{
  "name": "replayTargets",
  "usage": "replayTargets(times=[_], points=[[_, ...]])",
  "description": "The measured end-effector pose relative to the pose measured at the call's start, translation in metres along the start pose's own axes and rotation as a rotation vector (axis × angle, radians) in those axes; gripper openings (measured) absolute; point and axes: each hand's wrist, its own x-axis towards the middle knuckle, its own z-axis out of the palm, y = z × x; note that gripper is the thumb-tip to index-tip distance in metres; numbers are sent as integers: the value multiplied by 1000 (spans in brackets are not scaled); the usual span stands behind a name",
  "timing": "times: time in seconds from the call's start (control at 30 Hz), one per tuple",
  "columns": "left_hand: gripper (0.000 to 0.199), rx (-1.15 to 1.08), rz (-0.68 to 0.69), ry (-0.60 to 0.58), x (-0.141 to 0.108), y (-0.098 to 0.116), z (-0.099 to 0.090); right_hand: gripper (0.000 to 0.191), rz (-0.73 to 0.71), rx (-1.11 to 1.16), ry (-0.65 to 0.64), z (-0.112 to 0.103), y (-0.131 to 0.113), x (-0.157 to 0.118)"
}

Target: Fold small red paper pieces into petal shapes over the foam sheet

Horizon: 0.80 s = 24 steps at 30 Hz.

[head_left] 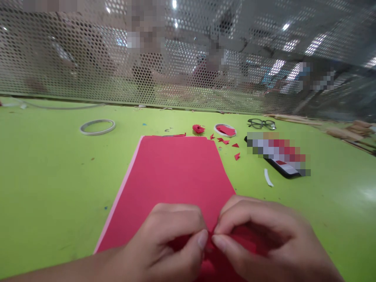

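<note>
Left hand (pixel 173 229) and right hand (pixel 264 225), yours, face each other over the near part of the red sheet (pixel 182 168). On each, thumb and finger are pinched closed, tips nearly meeting. Whether a small paper piece sits in either pinch, cannot tell: dark red behind, your own fingers covering it.

Sheet lies flat on the counter (pixel 53 176), a paler sheet (pixel 121 190) showing along its left edge. Take it as your landmark. Just beyond its far edge: a spiky red paper rosette (pixel 198 129). Beside the far right corner: small red scraps (pixel 237 156), and past those a white ring (pixel 217 125) with red pieces (pixel 226 130) inside. Second ring (pixel 101 132) beyond the far left corner. Phone (pixel 290 170) well off to the sheet's right.

Step in hand, as I judge it: fine fingertip paper work, perhaps folding or shaping. Your next move calls for light, even pressure, both pinches steady and level, and forearms kept from dragging the sheet.
</note>
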Motion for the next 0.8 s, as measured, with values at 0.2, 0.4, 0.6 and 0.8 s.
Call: replayTargets(times=[0.2, 0.4, 0.6, 0.8], points=[[34, 60, 98, 228, -8, -5, 5, 15, 373, 326, 66, 4, -3, 1], [34, 116, 144, 367, -5, -7, 10, 20, 395, 539, 30, -1, -6, 5], [36, 125, 157, 260, -8, -4, 2, 18, 343, 518, 41, 0, -3, 3], [23, 67, 175, 291, -11, -3, 3, 16, 276, 387, 45, 2, 1, 1]])
